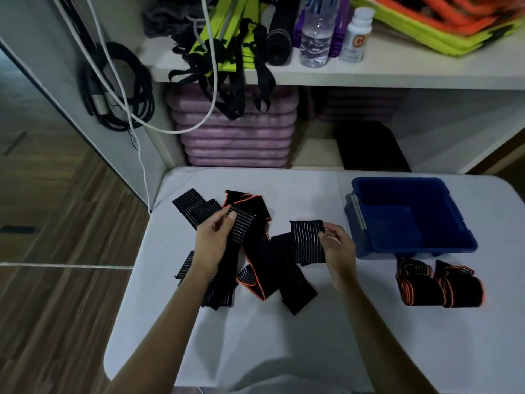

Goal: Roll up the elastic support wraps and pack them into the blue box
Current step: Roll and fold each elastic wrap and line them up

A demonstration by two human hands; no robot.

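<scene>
Several black elastic wraps [255, 268], some edged in orange, lie tangled on the white table [284, 336]. My left hand [213, 240] pinches the end of one striped black wrap [241, 226] over the pile. My right hand [338, 248] grips the end of another striped black wrap [308, 241], just left of the blue box [460, 240]. The blue box stands open at the right and nothing shows inside it. Two rolled wraps with orange edges [437, 282] sit on the table in front of the box.
A shelf [369, 75] behind the table carries a water bottle [316, 32], a white pill bottle [355, 38], black straps and neon-green gear. Purple mats [235, 137] are stacked beneath it. Cables [119, 89] hang at the left. Wood floor lies left of the table.
</scene>
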